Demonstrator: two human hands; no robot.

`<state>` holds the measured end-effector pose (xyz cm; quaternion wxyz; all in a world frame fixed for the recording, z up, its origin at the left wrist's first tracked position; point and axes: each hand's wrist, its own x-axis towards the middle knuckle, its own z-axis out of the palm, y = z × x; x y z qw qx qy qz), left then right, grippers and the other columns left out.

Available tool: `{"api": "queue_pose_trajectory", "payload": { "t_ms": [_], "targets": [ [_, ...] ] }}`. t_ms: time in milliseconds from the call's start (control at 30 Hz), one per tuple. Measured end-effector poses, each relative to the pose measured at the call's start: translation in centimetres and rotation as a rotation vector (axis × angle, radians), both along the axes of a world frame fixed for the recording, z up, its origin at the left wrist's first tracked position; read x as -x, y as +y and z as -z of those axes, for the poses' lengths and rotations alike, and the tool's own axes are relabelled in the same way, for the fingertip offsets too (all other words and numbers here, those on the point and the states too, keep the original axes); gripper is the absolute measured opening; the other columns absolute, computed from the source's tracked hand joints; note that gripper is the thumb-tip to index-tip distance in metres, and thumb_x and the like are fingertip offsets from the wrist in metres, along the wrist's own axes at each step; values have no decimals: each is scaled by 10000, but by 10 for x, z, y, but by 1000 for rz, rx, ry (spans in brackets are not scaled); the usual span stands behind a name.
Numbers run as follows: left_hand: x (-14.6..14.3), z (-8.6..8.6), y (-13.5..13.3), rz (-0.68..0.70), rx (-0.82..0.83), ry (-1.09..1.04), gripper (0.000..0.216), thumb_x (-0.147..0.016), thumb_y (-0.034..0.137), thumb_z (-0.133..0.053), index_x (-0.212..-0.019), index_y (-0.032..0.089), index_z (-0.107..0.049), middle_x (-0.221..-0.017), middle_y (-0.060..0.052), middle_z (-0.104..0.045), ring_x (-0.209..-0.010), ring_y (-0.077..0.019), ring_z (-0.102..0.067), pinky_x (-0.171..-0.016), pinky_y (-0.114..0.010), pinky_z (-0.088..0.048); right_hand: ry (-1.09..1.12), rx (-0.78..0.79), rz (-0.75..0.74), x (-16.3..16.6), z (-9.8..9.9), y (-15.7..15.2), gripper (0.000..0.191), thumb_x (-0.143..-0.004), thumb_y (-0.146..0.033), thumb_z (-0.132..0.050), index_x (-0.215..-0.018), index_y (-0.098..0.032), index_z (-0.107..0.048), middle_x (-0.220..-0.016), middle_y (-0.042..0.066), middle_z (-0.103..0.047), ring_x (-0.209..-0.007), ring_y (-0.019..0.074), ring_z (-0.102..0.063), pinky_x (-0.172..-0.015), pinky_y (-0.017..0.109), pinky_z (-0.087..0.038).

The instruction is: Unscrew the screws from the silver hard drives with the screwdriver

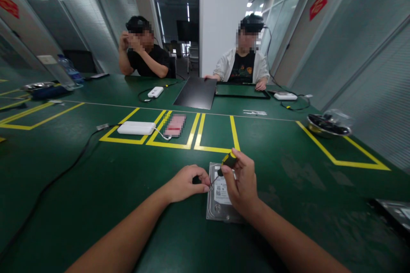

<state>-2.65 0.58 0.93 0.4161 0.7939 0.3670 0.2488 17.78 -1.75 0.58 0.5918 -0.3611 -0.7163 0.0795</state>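
Observation:
A silver hard disk drive (214, 211) with a white label lies flat on the green table in front of me. My right hand (245, 183) grips a screwdriver (229, 160) by its black and yellow handle, above the drive. The thin shaft slants down to the left, its tip at the drive's left edge. My left hand (188, 183) reaches that same edge, thumb and forefinger pinched together around the tip. Whatever lies between those fingertips is too small to make out.
Yellow tape marks boxes on the table (96, 204). Beyond the drive lie a white power bank (136, 128) and a blurred pink phone (175, 125). A metal bowl (329, 126) of dark parts stands at right. Two people sit opposite, near a black panel (196, 93) and frame.

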Motion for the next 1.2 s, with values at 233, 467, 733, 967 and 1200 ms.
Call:
{"api": "queue_pose_trajectory", "payload": {
  "t_ms": [233, 467, 733, 967, 1200],
  "targets": [
    [0, -2, 1, 9, 16, 11, 82, -800, 230, -739, -851, 173, -707, -858, 0, -708, -836, -178, -630, -817, -283, -440, -142, -77, -49, 1, -36, -3, 450, -961, -187, -549, -1391, -227, -420, -1018, 62, -598, -774, 143, -589, -685, 271, -539],
    [0, 0, 1, 0, 17, 20, 78, -810, 242, -727, -842, 174, -706, -838, 2, -700, -833, -183, -616, -795, -285, -431, -193, -38, -107, 0, -50, -5, 397, -941, -185, -576, -1323, -194, -471, -957, 43, -589, -768, 138, -554, -736, 290, -522],
    [0, -1, 1, 5, 20, 13, 76, -806, 237, -732, -835, 172, -706, -843, 4, -703, -825, -177, -616, -827, -296, -426, -105, -33, -148, 0, -61, -6, 272, -904, -167, -646, -1163, -208, -572, -973, 33, -567, -769, 121, -513, -685, 270, -481],
    [-1, -2, 3, 31, 54, -21, 110, -816, 260, -721, -820, 155, -690, -809, -3, -686, -788, -167, -611, -749, -261, -456, -115, 10, -148, 1, -72, -9, 292, -908, -135, -544, -1187, -204, -597, -1019, 49, -612, -889, 162, -580, -768, 325, -507],
    [1, 1, 2, 17, 26, -7, 130, -814, 277, -732, -877, 167, -703, -849, -4, -692, -827, -179, -608, -783, -281, -459, -109, 6, -177, 2, -69, -10, 248, -903, -206, -640, -1148, -214, -601, -1069, 60, -608, -977, 184, -588, -783, 328, -519]
  ]
}}
